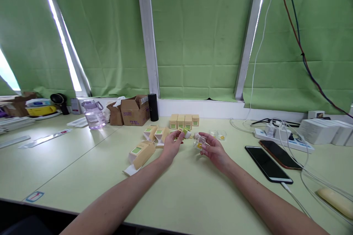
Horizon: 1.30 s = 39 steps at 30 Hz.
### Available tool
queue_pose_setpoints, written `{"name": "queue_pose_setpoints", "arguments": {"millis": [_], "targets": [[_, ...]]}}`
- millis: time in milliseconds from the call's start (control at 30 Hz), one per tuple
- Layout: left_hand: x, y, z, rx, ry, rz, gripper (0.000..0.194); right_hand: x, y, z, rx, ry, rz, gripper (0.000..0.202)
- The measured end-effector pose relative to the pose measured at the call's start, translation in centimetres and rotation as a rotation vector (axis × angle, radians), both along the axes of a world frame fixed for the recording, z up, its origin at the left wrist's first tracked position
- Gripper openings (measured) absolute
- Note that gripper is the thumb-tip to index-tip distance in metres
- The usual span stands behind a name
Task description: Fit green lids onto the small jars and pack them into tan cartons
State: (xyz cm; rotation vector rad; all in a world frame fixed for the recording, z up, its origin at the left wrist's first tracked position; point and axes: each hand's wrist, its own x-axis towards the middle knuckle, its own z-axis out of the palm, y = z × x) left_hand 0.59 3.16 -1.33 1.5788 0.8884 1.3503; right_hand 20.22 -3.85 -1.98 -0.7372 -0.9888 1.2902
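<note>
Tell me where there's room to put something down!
Bare table shows between the left forearm and right forearm, and from the biggest open box left towards the sticker. Phones and cables crowd the right.

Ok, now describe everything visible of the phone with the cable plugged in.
The phone lies flat on the table, dark screen up, with white strips at both ends and a dark rim that looks like a case. A white cable is plugged into its near end. It is right of the right hand, angled alongside the other phone; whether they touch is unclear.
</note>
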Motion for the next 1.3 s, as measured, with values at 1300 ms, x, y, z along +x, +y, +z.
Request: {"name": "queue_pose_setpoints", "arguments": {"millis": [1300], "targets": [[0.4, -0.9, -0.2, 0.029, 0.197, -0.071, 0.047, -0.7, 0.7, -1.5, 0.027, -0.04, 0.1, 0.063]]}}
